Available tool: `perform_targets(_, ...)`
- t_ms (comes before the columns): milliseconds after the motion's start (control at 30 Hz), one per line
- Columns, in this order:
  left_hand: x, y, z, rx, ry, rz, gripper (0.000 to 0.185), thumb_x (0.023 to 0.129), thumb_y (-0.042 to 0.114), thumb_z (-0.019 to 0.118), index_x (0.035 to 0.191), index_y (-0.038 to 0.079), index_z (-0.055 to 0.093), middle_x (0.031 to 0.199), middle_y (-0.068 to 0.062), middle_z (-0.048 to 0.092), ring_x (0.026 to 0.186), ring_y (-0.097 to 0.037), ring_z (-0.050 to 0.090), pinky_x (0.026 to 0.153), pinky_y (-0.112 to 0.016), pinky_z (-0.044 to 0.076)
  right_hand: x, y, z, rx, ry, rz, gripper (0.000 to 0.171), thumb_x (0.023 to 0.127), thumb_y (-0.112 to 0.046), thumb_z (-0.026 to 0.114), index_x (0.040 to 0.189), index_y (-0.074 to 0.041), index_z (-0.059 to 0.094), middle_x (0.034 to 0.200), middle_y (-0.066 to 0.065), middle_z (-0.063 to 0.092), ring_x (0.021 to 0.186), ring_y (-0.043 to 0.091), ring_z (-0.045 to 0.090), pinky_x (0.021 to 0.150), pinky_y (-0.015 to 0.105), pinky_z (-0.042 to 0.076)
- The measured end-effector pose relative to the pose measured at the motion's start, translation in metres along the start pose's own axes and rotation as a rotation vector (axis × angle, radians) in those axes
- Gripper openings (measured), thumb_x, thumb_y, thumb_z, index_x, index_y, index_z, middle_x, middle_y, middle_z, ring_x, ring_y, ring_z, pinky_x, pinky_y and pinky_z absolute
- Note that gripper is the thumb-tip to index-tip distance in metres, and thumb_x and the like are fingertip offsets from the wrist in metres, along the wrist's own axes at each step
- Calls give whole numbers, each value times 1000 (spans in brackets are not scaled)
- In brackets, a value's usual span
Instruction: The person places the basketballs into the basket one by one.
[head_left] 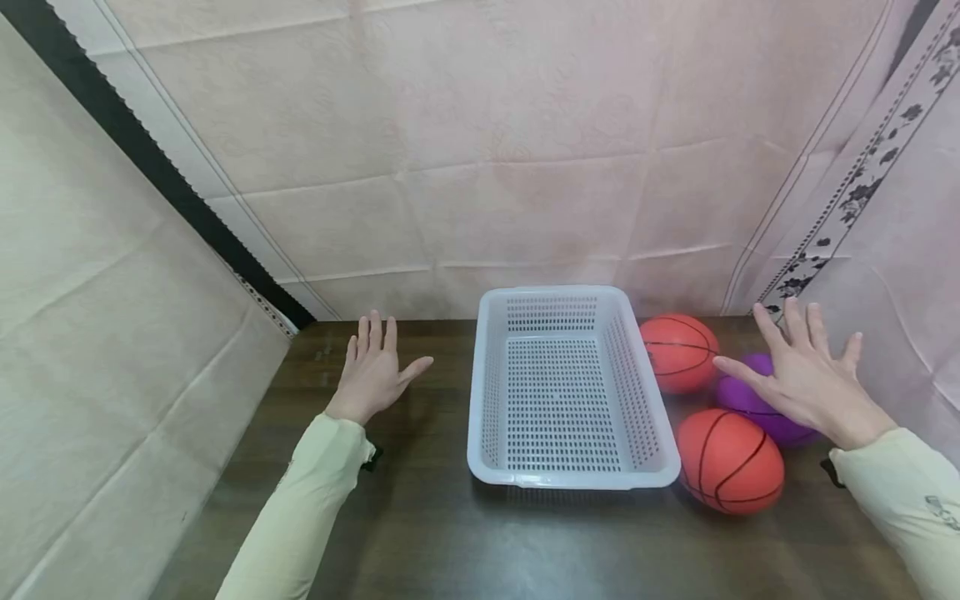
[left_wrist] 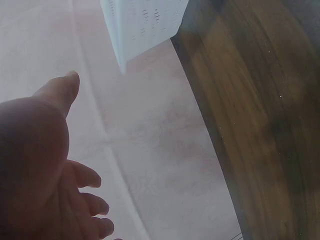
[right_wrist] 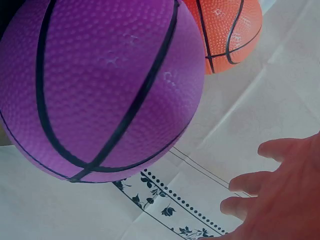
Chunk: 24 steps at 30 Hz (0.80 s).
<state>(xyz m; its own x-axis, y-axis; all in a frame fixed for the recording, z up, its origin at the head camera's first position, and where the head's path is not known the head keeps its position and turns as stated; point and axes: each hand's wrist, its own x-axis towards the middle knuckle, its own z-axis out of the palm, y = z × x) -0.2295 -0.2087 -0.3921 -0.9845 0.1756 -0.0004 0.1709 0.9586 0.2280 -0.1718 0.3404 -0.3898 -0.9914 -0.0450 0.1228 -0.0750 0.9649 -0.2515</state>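
Note:
A white perforated plastic basket [head_left: 564, 479] stands on the dark wooden table, with nothing inside. To its left my left hand [head_left: 369, 375] hovers over the table, fingers straight and thumb spread toward the basket. My right hand [head_left: 810, 379], fingers spread and holding nothing, is over the purple basketball [head_left: 757, 400], covering part of it in the head view. Beside the basket's right wall sit two orange basketballs, the far one [head_left: 678, 354] and the near one [head_left: 731, 461]. In the right wrist view the purple ball fills the upper left, apart from the fingers.
Pale cloth hangs as a back wall [head_left: 480, 167], with further cloth sides at left [head_left: 112, 350] and right [head_left: 900, 275]. The right cloth carries a dark floral border. Brown table surface [head_left: 450, 542] shows in front of the basket.

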Motion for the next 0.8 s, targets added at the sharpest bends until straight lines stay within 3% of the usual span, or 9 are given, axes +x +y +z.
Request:
perform_targets(100,-3,4,0,4,12,18,100,88,71,35,150,0,2,153,-20,-16,138,-31,-21,111,-52,-1,-6,-1,-2,1,7,9,97,85,-66,48,152,-18,-3,151,17,-25,131,30,-34,79,58,-37)
perform_targets(167,-8,11,3,-17,56,51,100,87,71,36,149,-1,6,154,-20,-12,139,-31,-17,111,-52,2,-10,-2,-3,9,11,15,97,85,-66,48,152,-18,-3,151,16,-26,131,30,-34,80,59,-36)
perform_targets(300,-28,40,18,-193,192,187,93,86,64,50,149,2,20,156,-15,4,142,-28,1,111,-49,13,-30,-7,-7,46,26,40,99,85,-65,51,152,-18,-5,150,14,-27,131,28,-35,82,60,-34)
perform_targets(367,-40,57,30,-311,217,249,88,85,60,56,148,6,25,156,-8,11,142,-25,8,110,-49,18,-38,-12,-7,73,42,44,100,85,-63,53,151,-18,-6,151,14,-25,132,29,-33,84,61,-33)
perform_targets(433,-52,72,42,-394,205,280,87,84,58,59,149,10,27,156,-2,12,142,-21,11,108,-50,22,-47,-18,-7,101,72,41,101,85,-60,56,152,-18,-6,152,14,-23,133,31,-31,87,62,-31)
perform_targets(533,-61,87,59,-436,193,290,91,80,64,59,148,12,29,157,1,13,143,-19,8,106,-54,24,-59,-29,-1,151,127,27,101,84,-55,61,152,-16,-4,153,15,-18,136,34,-24,93,62,-27)
perform_targets(700,-65,94,80,-424,202,280,102,74,72,58,150,12,24,157,-5,13,143,-19,3,106,-55,23,-80,-43,18,273,210,0,101,81,-43,70,153,-15,5,155,16,-12,139,40,-13,98,66,-18)
perform_targets(800,-67,100,92,-436,172,282,105,72,72,61,151,15,20,158,-3,9,143,-19,1,107,-54,23,-95,-44,29,315,223,25,102,80,-39,73,153,-15,7,155,16,-13,138,46,-12,94,71,-16)
